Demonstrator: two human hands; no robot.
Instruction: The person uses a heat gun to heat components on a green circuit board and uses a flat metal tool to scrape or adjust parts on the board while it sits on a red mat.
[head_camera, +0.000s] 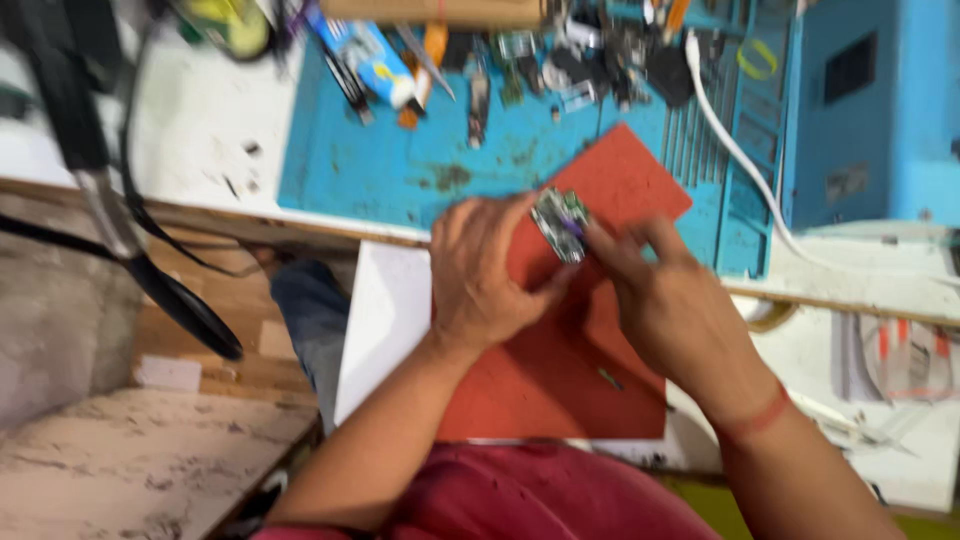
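My left hand (485, 270) and my right hand (665, 300) meet over a red mat (560, 370) that overhangs the bench edge. Between the fingertips of both hands is a small green circuit board (558, 222) with grey and purple parts on it. The left fingers pinch its lower left side; the right fingers touch its right edge. A red band circles my right wrist. The picture is blurred by motion.
A blue work mat (400, 160) lies behind the red one, with tweezers, a tube (372, 55), pliers and small parts along its far edge. A white cable (745, 160) runs beside a blue box (870, 100). A black lamp arm (120, 210) stands at left.
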